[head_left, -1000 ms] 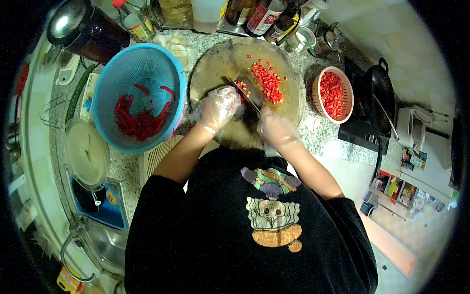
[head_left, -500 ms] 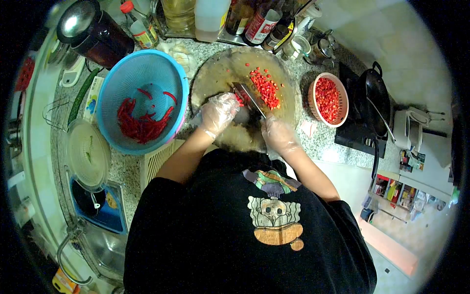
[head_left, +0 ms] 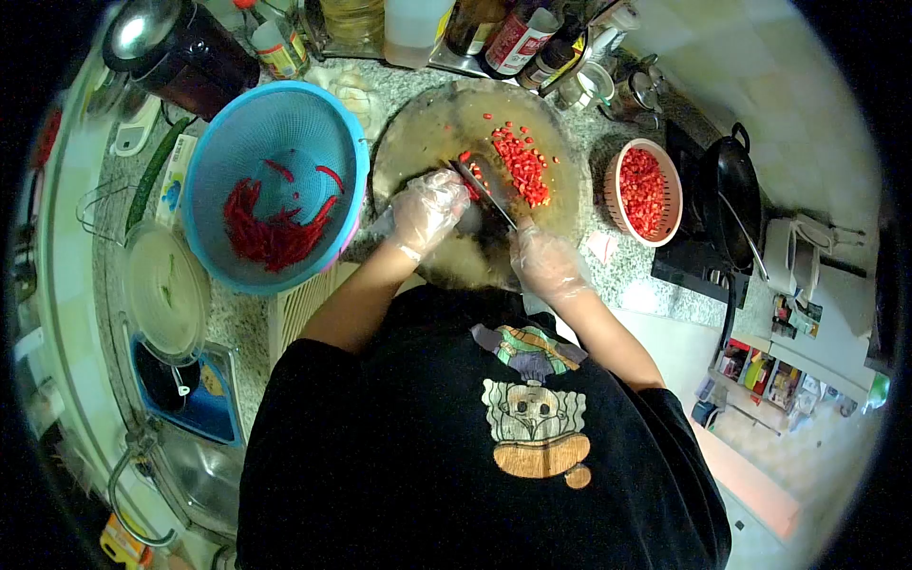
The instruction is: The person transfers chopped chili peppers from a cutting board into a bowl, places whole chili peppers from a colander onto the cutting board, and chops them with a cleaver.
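Our knife (head_left: 486, 196) has turned edge-on; our right hand (head_left: 547, 263) grips it; our left hand (head_left: 427, 213) clasps red chilies (head_left: 471, 192) on the chopping board (head_left: 423, 128).

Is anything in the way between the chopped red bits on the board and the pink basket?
Nothing I can see: only bare board and counter lie between the red bits and the pink basket. The knife is on the bits' other side.
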`<state>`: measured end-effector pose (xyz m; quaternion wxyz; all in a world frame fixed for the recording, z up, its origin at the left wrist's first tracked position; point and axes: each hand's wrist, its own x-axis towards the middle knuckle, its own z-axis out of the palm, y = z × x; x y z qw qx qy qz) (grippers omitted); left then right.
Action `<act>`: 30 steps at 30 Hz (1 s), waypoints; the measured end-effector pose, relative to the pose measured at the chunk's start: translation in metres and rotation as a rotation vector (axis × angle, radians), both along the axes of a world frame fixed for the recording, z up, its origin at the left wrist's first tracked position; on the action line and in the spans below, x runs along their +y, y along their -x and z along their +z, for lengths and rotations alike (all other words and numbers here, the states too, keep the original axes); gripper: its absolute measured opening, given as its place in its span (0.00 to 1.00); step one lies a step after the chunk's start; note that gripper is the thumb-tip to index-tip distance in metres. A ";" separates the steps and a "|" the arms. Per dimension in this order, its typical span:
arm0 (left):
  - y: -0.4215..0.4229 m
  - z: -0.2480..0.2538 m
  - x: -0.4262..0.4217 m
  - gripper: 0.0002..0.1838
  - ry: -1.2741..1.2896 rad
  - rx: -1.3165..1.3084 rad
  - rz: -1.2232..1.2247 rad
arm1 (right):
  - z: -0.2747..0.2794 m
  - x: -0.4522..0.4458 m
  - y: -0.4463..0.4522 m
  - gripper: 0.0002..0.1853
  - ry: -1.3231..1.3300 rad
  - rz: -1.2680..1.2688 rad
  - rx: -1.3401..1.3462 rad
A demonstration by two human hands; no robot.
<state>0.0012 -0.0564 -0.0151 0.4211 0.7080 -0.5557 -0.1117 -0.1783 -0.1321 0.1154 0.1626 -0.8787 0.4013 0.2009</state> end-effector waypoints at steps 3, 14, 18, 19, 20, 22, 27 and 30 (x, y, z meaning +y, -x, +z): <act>0.001 0.003 0.001 0.10 0.006 -0.011 0.024 | 0.005 0.001 -0.005 0.13 -0.039 -0.016 0.034; 0.001 0.012 -0.003 0.03 0.127 -0.068 -0.030 | -0.036 -0.016 -0.029 0.12 0.027 0.016 -0.162; 0.002 0.008 0.001 0.03 0.090 -0.033 -0.019 | -0.031 -0.012 0.007 0.12 0.014 -0.041 -0.169; 0.001 0.010 0.002 0.04 0.101 -0.052 -0.025 | -0.028 -0.010 0.012 0.13 0.011 -0.051 -0.193; 0.002 0.012 0.004 0.08 0.108 -0.124 -0.031 | -0.026 -0.008 0.016 0.14 0.035 -0.075 -0.175; 0.002 0.015 0.010 0.11 0.164 -0.100 -0.012 | -0.022 -0.004 0.020 0.15 0.056 -0.046 -0.187; 0.002 0.021 0.019 0.12 0.152 -0.148 0.017 | -0.011 0.007 0.015 0.14 0.069 -0.021 -0.151; -0.001 0.024 0.014 0.10 0.062 -0.094 -0.055 | -0.018 0.008 0.015 0.13 0.107 0.021 -0.177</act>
